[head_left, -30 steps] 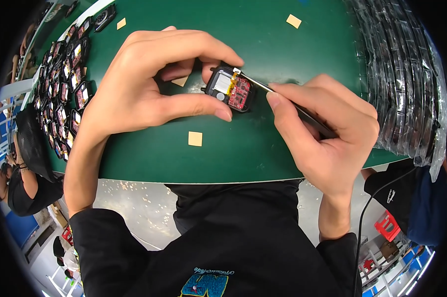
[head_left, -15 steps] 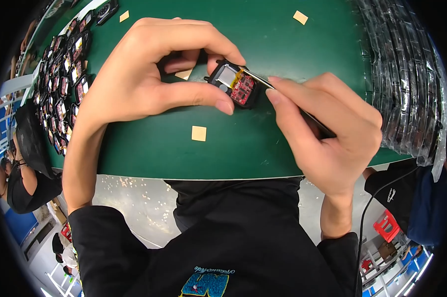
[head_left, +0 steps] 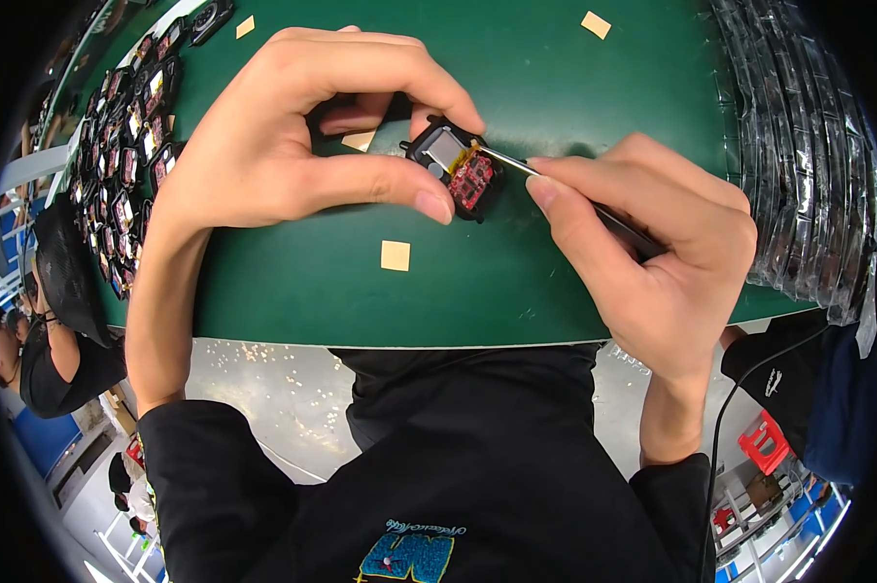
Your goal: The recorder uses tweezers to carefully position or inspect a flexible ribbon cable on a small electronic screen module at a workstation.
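Between thumb and forefinger, my left hand (head_left: 312,136) grips a small black electronic housing (head_left: 469,211) by its edges. Inside it lie a silver battery (head_left: 444,149), a strip of amber tape and a red circuit board (head_left: 472,181). My right hand (head_left: 662,243) is closed around a pair of tweezers (head_left: 504,158) in a pen-like hold. Their metal tip meets the amber tape at the housing's upper right edge. Whether the tip pinches anything is too small to tell.
Many similar open housings (head_left: 127,165) crowd the left side of the green table (head_left: 516,291). Stacked clear plastic trays (head_left: 798,175) stand on the right. Small beige paper squares (head_left: 395,256) lie about. A dark device (head_left: 208,19) sits at the far left. People sit at both sides.
The tweezers' tip has shifted slightly left onto the amber tape, and my right hand has turned a little. My left hand keeps its hold on the housing.
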The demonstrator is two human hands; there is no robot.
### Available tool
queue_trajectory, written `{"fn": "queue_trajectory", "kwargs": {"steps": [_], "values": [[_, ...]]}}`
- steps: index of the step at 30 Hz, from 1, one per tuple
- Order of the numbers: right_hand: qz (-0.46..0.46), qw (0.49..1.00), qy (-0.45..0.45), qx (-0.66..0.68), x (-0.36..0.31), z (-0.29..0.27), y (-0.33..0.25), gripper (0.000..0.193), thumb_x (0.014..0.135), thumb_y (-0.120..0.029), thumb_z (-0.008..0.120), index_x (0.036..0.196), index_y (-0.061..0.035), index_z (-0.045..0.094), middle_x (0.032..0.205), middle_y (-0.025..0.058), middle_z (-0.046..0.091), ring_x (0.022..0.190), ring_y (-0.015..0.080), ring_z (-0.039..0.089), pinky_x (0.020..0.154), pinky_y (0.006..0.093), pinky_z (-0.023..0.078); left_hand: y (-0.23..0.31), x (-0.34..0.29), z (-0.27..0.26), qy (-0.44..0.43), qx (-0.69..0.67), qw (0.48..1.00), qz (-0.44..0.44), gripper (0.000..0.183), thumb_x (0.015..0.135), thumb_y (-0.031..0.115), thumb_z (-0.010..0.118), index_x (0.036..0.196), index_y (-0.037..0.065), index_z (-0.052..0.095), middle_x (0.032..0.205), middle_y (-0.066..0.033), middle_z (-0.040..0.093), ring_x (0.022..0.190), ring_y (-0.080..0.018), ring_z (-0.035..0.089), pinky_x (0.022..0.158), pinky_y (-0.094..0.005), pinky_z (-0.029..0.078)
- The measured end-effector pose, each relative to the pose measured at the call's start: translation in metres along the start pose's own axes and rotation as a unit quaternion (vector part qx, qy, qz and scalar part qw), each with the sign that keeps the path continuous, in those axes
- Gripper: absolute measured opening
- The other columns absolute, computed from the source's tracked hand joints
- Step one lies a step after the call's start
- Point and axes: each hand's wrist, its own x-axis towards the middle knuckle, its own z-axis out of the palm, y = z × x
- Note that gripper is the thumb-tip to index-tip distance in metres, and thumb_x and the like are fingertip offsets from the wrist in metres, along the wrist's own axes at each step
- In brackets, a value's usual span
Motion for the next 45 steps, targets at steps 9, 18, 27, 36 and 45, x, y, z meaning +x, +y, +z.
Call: {"fn": "queue_trajectory", "kwargs": {"steps": [9,18,27,36,45], "values": [[-0.006,1.000,-0.001,-0.006,-0.001,-0.001,0.001,0.018,0.084,0.010,0.085,0.099,0.0017,0.087,0.071,0.0014,0.066,0.057,0.0042,0.052,0.052,0.0232,0.034,0.000,0.001,0.004,0.007,0.012,0.999,0.040,0.057,0.069,0.034,0.102,0.114,0.004,0.084,0.091,-0.0015,0.074,0.066,-0.0116,0.048,0.061,-0.0297,0.034],[-0.013,1.000,0.016,-0.003,-0.003,-0.003,0.000,0.016,0.084,0.010,0.084,0.098,0.0026,0.086,0.071,0.0006,0.066,0.056,0.0034,0.051,0.051,0.0235,0.032,0.003,0.000,0.001,0.009,0.013,0.999,0.034,0.060,0.066,0.027,0.105,0.116,0.004,0.082,0.084,0.0002,0.070,0.063,-0.0115,0.045,0.068,-0.0294,0.035],[0.031,0.991,0.114,0.057,-0.002,-0.006,-0.003,0.011,0.087,0.004,0.083,0.097,0.0020,0.084,0.068,0.0052,0.064,0.052,0.0093,0.054,0.048,0.0294,0.038,0.013,0.005,0.002,0.051,0.076,0.995,0.042,0.055,0.067,0.021,0.104,0.114,0.003,0.083,0.078,-0.0002,0.063,0.065,-0.0137,0.048,0.066,-0.0322,0.037],[-0.003,0.988,0.122,0.096,-0.005,-0.008,-0.001,0.011,0.092,0.001,0.080,0.102,0.0051,0.083,0.075,0.0100,0.069,0.057,0.0167,0.063,0.053,0.0334,0.046,0.048,0.090,-0.044,0.126,-0.081,0.989,-0.016,0.056,0.074,0.031,0.100,0.113,-0.003,0.079,0.101,-0.0066,0.075,0.091,-0.0120,0.066,0.077,-0.0287,0.048],[-0.006,0.990,0.120,0.069,-0.004,-0.001,-0.006,0.014,0.090,0.000,0.083,0.103,0.0016,0.086,0.073,0.0086,0.071,0.058,0.0119,0.062,0.053,0.0299,0.044,0.114,0.275,-0.029,0.012,0.083,0.954,0.289,0.044,0.093,0.032,0.089,0.126,0.004,0.083,0.115,-0.0084,0.076,0.110,-0.0235,0.068,0.096,-0.0389,0.052]]}}
